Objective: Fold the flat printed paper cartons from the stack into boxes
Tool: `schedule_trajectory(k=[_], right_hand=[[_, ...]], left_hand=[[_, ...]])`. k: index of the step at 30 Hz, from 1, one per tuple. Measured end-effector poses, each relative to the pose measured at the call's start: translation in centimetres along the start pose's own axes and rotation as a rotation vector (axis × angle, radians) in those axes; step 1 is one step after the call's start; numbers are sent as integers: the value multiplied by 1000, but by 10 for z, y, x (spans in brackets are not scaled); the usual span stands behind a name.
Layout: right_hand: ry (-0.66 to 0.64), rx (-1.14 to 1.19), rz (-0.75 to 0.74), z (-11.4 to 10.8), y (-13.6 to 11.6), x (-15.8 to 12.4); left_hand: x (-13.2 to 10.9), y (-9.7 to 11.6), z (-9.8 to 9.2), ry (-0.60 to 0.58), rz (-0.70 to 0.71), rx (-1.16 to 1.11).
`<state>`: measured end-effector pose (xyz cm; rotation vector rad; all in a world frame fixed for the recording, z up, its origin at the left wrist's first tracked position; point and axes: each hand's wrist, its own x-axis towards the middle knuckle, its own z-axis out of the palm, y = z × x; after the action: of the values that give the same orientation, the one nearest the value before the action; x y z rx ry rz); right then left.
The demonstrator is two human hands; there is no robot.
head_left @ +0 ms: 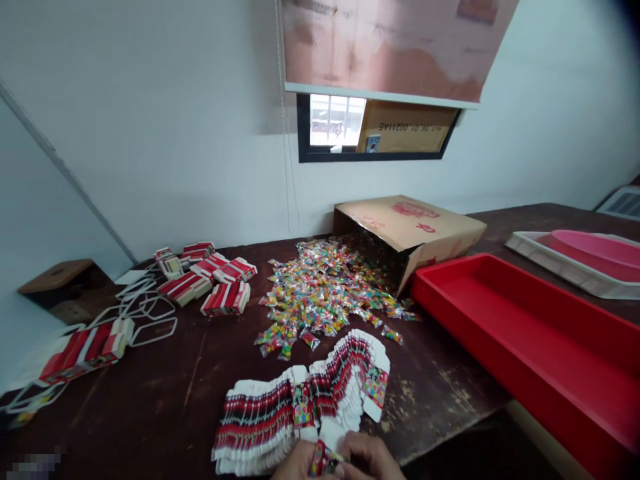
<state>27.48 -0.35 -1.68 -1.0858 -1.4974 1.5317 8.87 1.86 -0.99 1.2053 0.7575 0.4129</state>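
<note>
- A printed carton (323, 460) is gripped by the left hand (299, 465) and right hand (371, 459), fingers curled onto it, just below the fanned row of cartons (300, 407), at the counter's (165, 400) near edge.
- Bare counter is seen left of the row, a red tray (525, 333) right of it.
- The carton's long axis cannot be told.

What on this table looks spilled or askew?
The box lies tipped on its side, and a loose heap of sweet packets spreads from its open end across the table. Its finish is flaked near the front edge.
</note>
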Motion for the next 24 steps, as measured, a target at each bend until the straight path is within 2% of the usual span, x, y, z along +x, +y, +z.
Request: schedule_trajectory(k=[4, 6, 8, 10, 12, 16, 18, 21, 24], right_hand=[[181, 145, 41, 18, -11, -18], [278, 252, 83, 24, -15, -25], [312, 438, 189, 26, -14, -29], [252, 638, 310, 27, -7, -35], [169, 742, 385, 27, -1, -40], [32, 651, 397, 27, 4, -47], [-20, 658, 422, 26, 5, -48], [-75, 808, 488, 23, 7, -50], [-94, 879, 511, 20, 6, -52]], left_hand=[[-12, -9, 13, 364, 44, -61], [-18, -8, 18, 409, 90, -39], [-23, -7, 20, 375, 97, 26], [-27, -9, 20, 306, 72, 90], [-32, -13, 18, 254, 51, 153], [-41, -15, 14, 197, 48, 303], [-44, -12, 13, 207, 48, 337], [-45, -8, 13, 242, 30, 287], [-44, -10, 16, 228, -26, 90]])
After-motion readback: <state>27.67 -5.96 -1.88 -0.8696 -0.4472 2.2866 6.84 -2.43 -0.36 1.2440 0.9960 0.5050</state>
